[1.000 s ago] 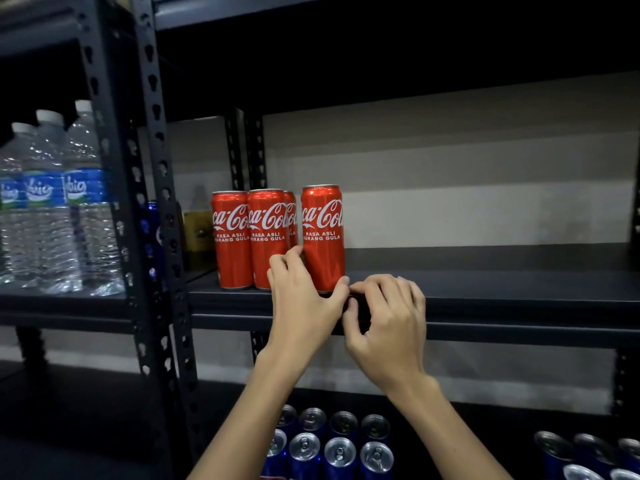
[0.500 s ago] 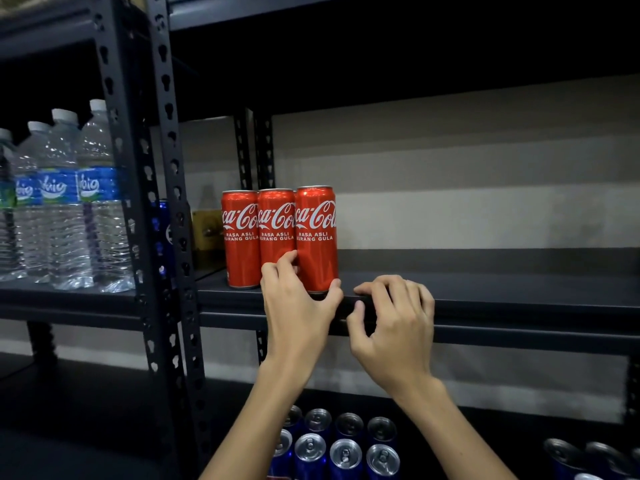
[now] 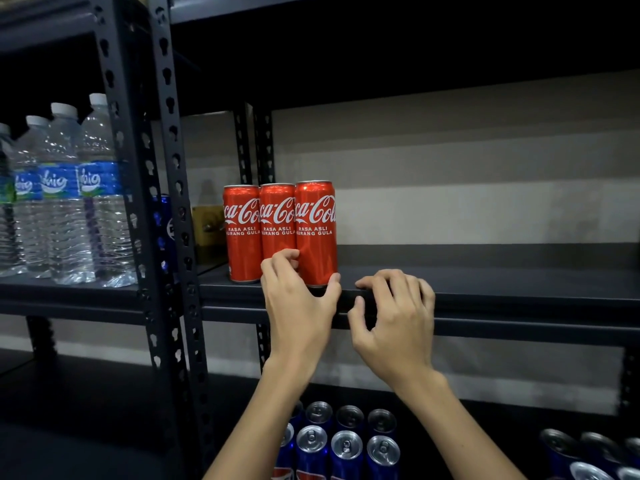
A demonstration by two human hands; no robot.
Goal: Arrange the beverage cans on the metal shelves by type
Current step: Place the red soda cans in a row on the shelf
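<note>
Three red cola cans stand upright in a tight row at the left end of the middle metal shelf (image 3: 502, 289). My left hand (image 3: 298, 306) wraps the base of the rightmost red can (image 3: 317, 233), thumb on its right side and fingers tucked between it and the middle can (image 3: 277, 220). The left can (image 3: 242, 244) stands untouched. My right hand (image 3: 398, 317) rests on the shelf's front edge just right of the cans, fingers curled on top, holding nothing. Several blue cans (image 3: 346, 445) stand on the shelf below.
More blue cans (image 3: 588, 455) sit at the lower right. Water bottles (image 3: 69, 202) fill the neighbouring shelf on the left, behind the perforated uprights (image 3: 173, 202). A blue can (image 3: 162, 220) and a brown box (image 3: 207, 223) stand behind the uprights. A dark shelf hangs overhead.
My left hand slid the rightmost red can left until it closed the gap with the other two. A can seen behind the row earlier is now hidden. My right hand stayed on the shelf edge.
</note>
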